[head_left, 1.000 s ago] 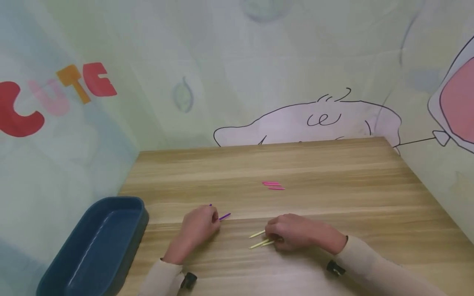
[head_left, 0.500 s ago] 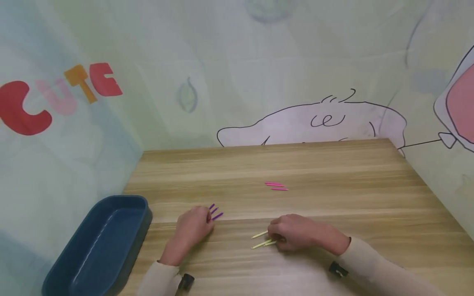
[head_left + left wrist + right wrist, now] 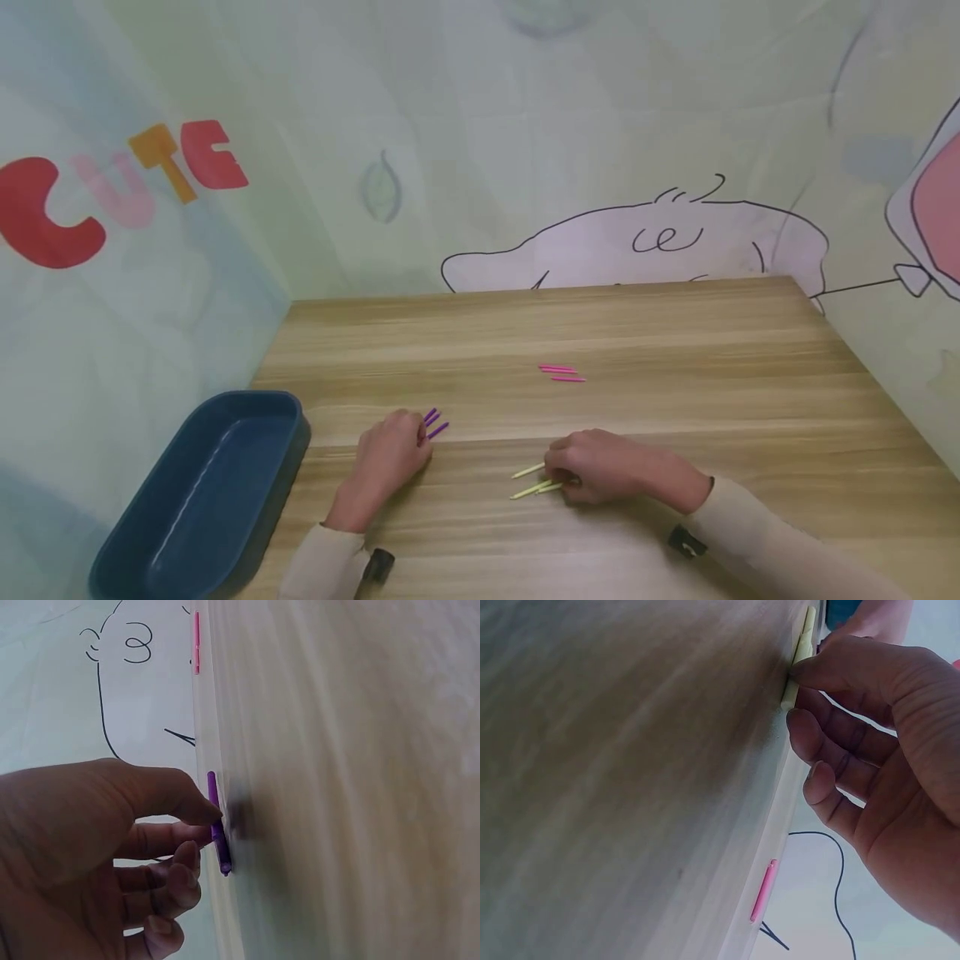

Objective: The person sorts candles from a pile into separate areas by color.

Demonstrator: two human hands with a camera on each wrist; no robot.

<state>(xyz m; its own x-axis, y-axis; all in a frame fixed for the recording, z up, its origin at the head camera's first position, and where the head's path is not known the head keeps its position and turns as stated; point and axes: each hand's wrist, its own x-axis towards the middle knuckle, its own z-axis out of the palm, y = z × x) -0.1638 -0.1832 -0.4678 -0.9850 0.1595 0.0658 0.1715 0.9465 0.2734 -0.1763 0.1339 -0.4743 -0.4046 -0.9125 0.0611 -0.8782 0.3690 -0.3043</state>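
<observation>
In my head view, the left hand (image 3: 392, 454) covers one end of three purple sticks (image 3: 438, 430) on the tabletop (image 3: 420, 342), the right hand (image 3: 603, 467) likewise the yellow sticks (image 3: 531, 491); the blue tray (image 3: 255, 392) is cut off at the bottom edge. Only the wrist views clearly show me thumb and finger pinching, purple left, yellow right; how many sticks each pinch takes, I can't tell.

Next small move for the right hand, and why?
I'd probably have the right hand draw the yellow sticks closer together: in the head view, one visible end stands apart from the other two, whereas the purple sticks at the left hand sit closer together.
</observation>
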